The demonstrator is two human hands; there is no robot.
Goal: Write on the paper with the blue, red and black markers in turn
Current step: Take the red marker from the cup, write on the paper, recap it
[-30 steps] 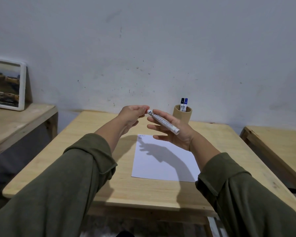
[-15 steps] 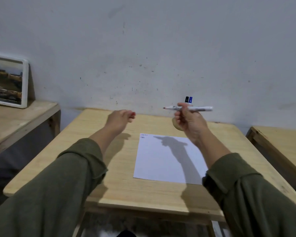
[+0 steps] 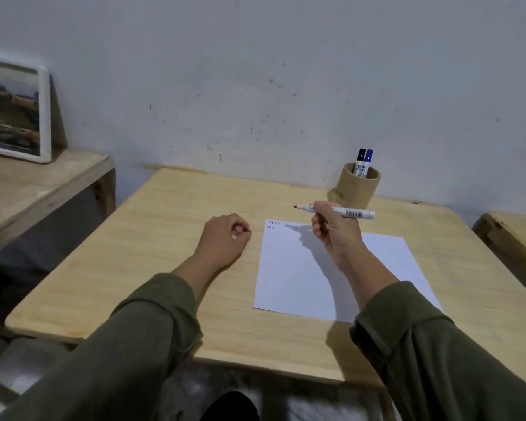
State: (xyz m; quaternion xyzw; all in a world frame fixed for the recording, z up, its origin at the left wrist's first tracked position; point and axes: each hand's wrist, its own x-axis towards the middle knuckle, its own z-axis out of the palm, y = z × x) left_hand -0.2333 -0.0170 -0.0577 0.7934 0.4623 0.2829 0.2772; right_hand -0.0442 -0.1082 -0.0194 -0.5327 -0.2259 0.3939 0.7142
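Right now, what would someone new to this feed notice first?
The right hand holds an uncapped red marker level above the top of the paper, tip pointing left. The left hand rests closed on the table beside the sheet. Behind, a cup holds the black marker and blue marker.

White paper (image 3: 331,278), red-tipped marker (image 3: 351,212)

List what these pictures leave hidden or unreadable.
All in the head view:
- Marks at the paper top-left corner: too small to read.
- Left hand is curled shut; whether it holds the red marker cap is hidden by its fingers.
- Black marker and blue marker: lower barrels hidden inside the cup.
- Marker label print: too small.
- Framed picture: blurred, cut by the left edge.
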